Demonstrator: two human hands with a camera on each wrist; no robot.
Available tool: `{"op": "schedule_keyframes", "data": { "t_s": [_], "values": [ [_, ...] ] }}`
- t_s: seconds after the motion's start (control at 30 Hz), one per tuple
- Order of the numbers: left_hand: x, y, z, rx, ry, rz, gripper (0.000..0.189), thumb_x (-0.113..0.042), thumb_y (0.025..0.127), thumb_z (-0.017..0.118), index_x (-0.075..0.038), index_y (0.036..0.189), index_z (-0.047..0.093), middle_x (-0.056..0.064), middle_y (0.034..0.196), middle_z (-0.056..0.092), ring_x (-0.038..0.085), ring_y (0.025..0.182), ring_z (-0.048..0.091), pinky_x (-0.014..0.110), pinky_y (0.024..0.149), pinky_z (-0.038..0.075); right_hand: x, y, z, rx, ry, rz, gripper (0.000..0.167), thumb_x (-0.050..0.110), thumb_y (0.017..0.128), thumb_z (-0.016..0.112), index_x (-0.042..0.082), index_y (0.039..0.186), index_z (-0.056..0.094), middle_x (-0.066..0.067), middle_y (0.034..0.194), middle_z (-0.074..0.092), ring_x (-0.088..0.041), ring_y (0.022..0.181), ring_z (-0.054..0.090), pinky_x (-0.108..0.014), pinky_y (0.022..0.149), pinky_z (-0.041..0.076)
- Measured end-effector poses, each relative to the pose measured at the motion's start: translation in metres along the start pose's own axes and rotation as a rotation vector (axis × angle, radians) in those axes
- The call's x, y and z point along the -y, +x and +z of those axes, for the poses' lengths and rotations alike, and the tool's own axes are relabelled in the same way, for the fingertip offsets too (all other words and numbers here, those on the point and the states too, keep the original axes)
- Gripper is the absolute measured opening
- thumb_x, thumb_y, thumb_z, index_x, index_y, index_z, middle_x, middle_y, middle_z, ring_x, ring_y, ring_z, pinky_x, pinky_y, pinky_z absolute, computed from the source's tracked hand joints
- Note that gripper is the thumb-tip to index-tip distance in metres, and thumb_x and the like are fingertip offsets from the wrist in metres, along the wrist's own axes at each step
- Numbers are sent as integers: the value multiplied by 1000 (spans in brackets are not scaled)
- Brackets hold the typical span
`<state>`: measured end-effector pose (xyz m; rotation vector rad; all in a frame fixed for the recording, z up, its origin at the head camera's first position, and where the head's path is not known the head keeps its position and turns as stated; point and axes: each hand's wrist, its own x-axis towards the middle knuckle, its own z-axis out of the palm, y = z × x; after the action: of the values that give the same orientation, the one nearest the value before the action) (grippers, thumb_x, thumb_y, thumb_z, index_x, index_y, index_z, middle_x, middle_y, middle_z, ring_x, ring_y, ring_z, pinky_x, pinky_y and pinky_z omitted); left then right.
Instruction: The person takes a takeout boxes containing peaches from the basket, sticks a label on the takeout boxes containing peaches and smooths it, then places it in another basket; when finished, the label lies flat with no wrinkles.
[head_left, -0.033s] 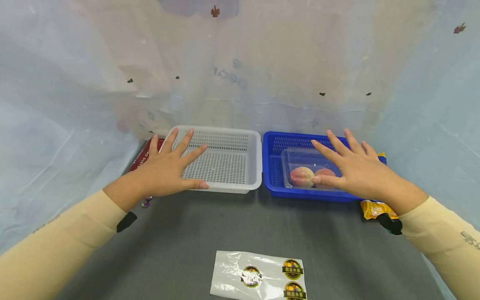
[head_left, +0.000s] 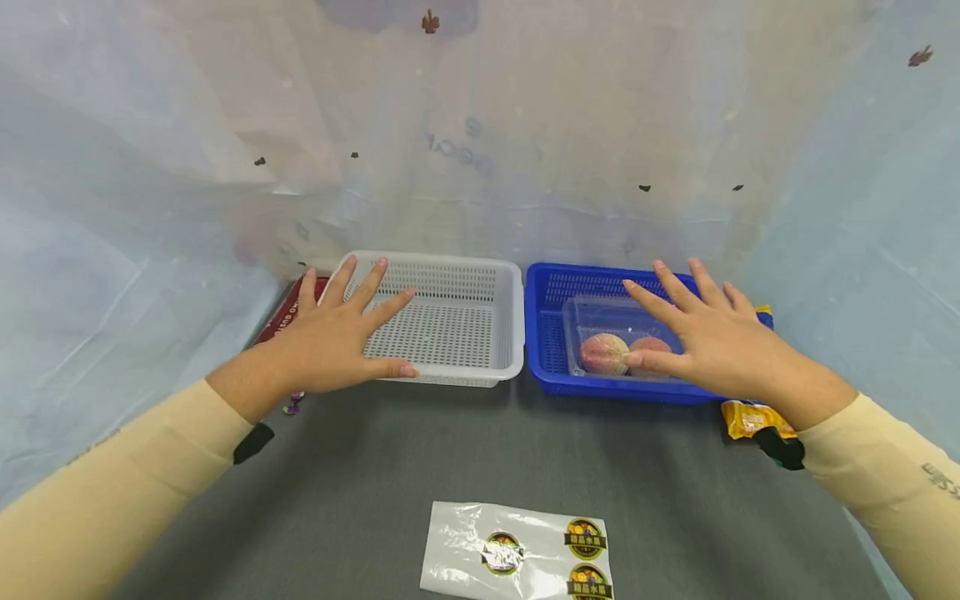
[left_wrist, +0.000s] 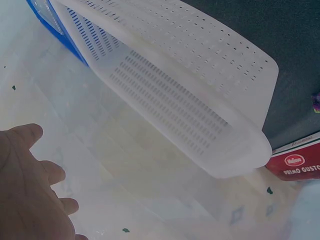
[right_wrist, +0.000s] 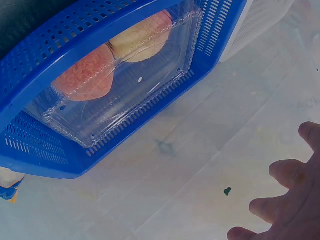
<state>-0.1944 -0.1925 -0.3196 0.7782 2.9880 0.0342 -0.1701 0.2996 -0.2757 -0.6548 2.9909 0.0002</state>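
My left hand (head_left: 330,337) hovers over the left side of a white perforated basket (head_left: 510,325), fingers spread and holding nothing. Over the right part of a blue basket (head_left: 547,383) my right hand (head_left: 712,342) is held the same way, its fingers splayed. Inside the blue basket lies a clear plastic box (right_wrist: 150,95) with two peaches, one yellow and pink peach (head_left: 603,354) and one pinker peach (right_wrist: 87,75). Toward the front of the table lies a white plastic sheet (head_left: 457,542) with several round fruit labels (head_left: 585,539).
A dark red package (left_wrist: 300,160) stands left of the white basket, near a small purple item (head_left: 294,404). A yellow packet (head_left: 750,419) lies by the blue basket's right front corner. Pale sheeting (head_left: 525,125) hangs behind and at both sides of the grey table (head_left: 360,500).
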Motion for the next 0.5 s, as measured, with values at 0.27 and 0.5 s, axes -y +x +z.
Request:
{"op": "schedule_keyframes", "data": {
  "t_s": [0.27,0.5],
  "values": [
    [-1,3,0,-22,-23,6,112,-96,90,45,-31,177,16,12,180,-14,44,160,-23,81,111,-20,-7,-5,-2,-8,-4,25,95,75,104,52,33,177,8,-11,181,-8,-42,160,-22,-83,116,0],
    [-1,8,-1,-36,-50,21,111,-94,91,47,-31,177,17,11,181,-14,45,160,-22,81,111,-20,-17,-10,-3,-30,7,45,96,70,105,56,31,177,5,-11,181,-8,-48,161,-14,-85,114,5]
  ]
}}
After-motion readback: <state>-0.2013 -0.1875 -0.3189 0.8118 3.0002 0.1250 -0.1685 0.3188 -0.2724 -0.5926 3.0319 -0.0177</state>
